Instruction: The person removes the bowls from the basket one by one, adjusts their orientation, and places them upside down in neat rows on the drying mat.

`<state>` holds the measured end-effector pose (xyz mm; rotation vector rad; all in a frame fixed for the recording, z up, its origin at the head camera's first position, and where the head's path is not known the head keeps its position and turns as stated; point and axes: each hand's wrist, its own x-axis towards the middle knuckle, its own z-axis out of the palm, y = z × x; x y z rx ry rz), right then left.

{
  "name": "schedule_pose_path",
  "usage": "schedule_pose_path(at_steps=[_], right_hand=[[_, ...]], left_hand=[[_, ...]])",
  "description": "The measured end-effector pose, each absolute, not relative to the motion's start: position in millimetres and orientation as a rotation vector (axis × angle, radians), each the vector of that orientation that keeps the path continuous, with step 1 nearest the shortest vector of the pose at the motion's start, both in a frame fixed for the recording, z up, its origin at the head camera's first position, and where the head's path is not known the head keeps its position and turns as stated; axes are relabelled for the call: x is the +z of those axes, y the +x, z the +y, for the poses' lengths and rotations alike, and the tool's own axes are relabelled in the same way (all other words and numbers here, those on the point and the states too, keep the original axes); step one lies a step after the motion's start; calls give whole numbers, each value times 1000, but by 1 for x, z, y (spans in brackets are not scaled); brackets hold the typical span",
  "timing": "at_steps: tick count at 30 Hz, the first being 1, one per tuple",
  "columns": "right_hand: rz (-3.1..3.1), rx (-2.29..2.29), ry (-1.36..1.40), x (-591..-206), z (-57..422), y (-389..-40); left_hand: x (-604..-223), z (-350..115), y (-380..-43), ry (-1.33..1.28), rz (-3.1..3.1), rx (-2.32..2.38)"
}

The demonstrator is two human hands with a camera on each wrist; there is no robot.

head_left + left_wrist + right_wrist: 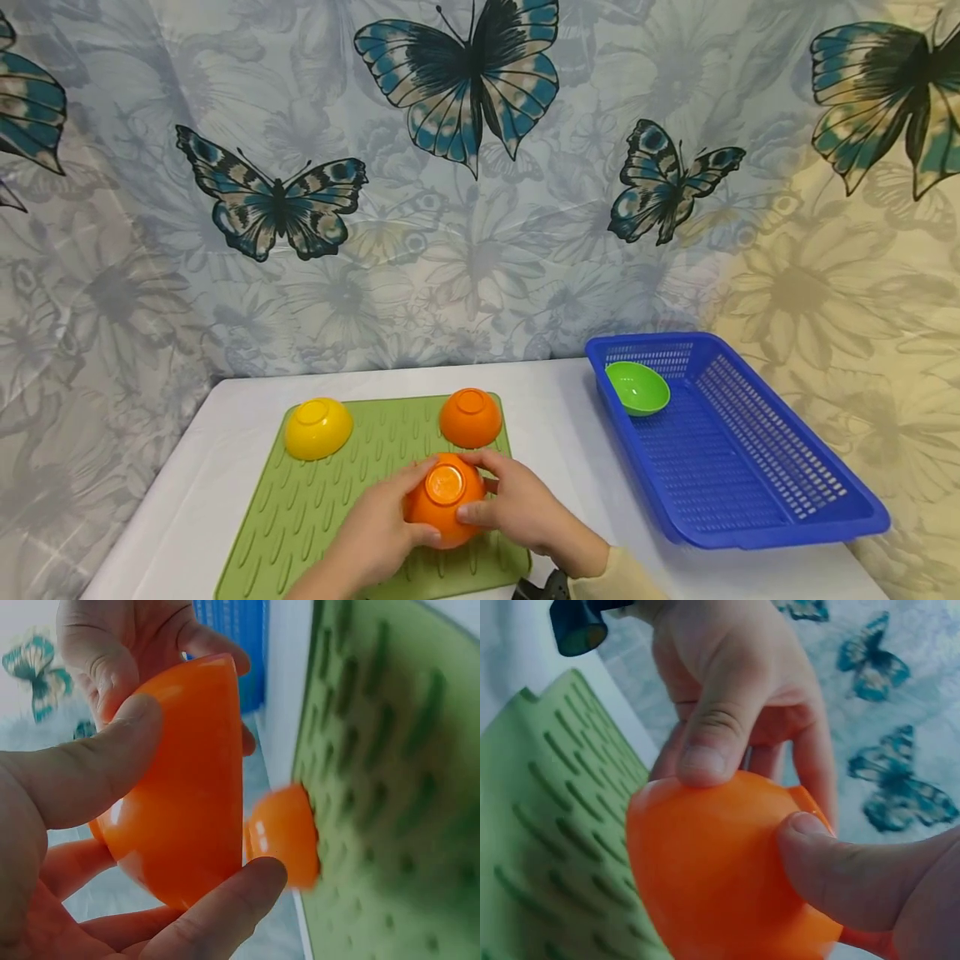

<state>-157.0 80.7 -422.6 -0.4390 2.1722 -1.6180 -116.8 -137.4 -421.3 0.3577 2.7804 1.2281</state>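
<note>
An orange bowl (447,504) is held upside down, base up, between both hands over the front of the green ridged mat (337,467). My left hand (384,521) grips its left side, with the thumb on the outer wall in the left wrist view. Opposite it, my right hand (525,504) holds the right side, its thumb (840,874) pressed against the wall. A gap shows between the held bowl's rim and the mat in the left wrist view. Behind it, a second orange bowl (470,418) lies upside down on the mat.
A yellow bowl (318,428) rests upside down at the mat's back left corner. To the right stands a blue perforated basket (780,533) with a green bowl (637,388) tilted in its far left corner. Butterfly-print cloth (480,275) hangs behind the white table (558,433).
</note>
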Motion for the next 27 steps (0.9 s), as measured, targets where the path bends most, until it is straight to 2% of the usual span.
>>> schedule_pose_path(at_steps=[8, 18, 27], right_hand=[[2101, -1675, -403, -439, 8, -166], [2259, -1517, -454, -453, -67, -165], [2314, -1400, -491, -456, -106, -156]], left_hand=[[-428, -194, -117, 62, 2859, 1136], [-433, -267, -108, 3, 2835, 1047], [-438, -305, -104, -123, 2774, 943]])
